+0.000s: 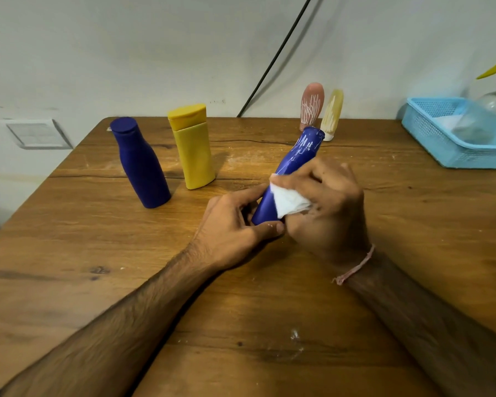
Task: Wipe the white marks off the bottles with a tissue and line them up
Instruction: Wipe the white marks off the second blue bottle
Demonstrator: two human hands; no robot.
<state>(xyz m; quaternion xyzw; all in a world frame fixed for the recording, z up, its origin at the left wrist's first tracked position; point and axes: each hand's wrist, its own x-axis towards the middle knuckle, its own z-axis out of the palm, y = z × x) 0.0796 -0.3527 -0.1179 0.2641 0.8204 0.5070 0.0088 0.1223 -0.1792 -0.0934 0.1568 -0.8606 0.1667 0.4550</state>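
A blue bottle (295, 157) with white marks on its upper part is held tilted above the wooden table (98, 253). My left hand (235, 224) grips its base. My right hand (327, 202) holds a white tissue (288, 202) and presses it against the bottle's lower body. A clean dark blue bottle (141, 167) and a clean yellow bottle (194, 147) stand side by side at the back left. A pink bottle (312, 106) and a pale yellow bottle (332, 113), both streaked with white, stand at the back centre.
A light blue plastic basket (430, 133) sits at the back right with a clear glass vessel (493, 110) in it. A black cable (272, 61) runs up the wall. White specks (295, 335) lie on the near table.
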